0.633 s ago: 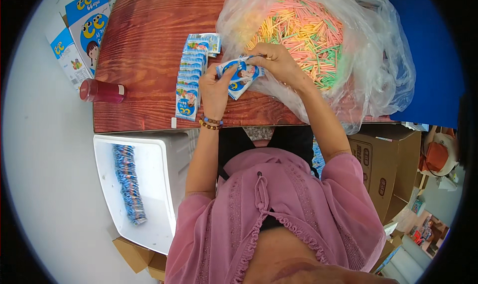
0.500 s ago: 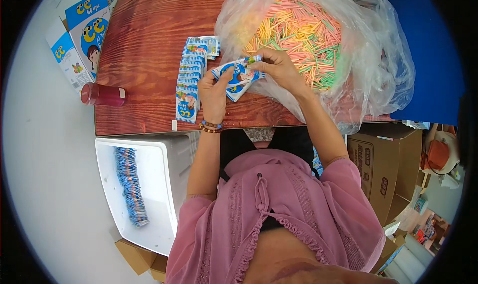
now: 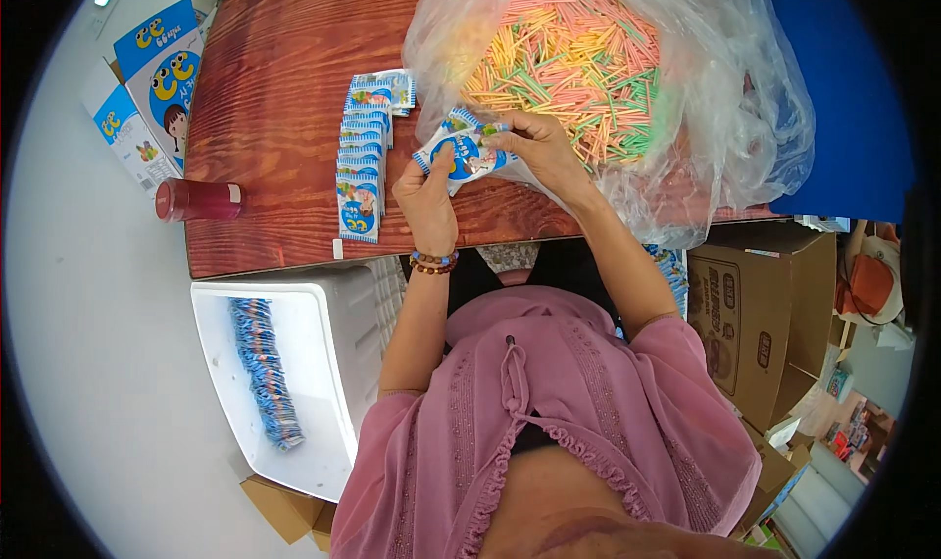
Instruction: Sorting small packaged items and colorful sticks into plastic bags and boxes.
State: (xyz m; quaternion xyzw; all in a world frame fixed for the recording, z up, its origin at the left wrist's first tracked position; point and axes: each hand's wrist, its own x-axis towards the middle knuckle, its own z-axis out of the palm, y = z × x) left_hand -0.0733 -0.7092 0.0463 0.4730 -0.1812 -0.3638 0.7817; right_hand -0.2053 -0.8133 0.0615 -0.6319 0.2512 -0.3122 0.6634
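Between my two hands, above the front of the table, is a small blue-and-white printed packet (image 3: 472, 157). My left hand (image 3: 429, 194) grips its left side with the thumb on the front face. The fingers of my right hand (image 3: 541, 147) pinch its upper right corner. Whether the packet is sealed or torn I cannot tell. To the left of my left hand lies a row of overlapping packets of the same kind (image 3: 361, 167). Just beyond my right hand, a large clear plastic bag (image 3: 720, 157) lies open around a heap of thin pink, yellow and green sticks (image 3: 578, 59).
A dark red lidded bottle (image 3: 201, 199) lies at the left edge of the red wooden table (image 3: 284, 88). Printed boxes (image 3: 162, 78) stand beyond it. Below left, a white tub (image 3: 319, 363) holds a stack of packets (image 3: 265, 373). A cardboard carton (image 3: 755, 314) stands at right.
The packet has tilted and creased between my hands, its top edge now folded upward. My left hand has shifted slightly right and down. The whole view has moved a little.
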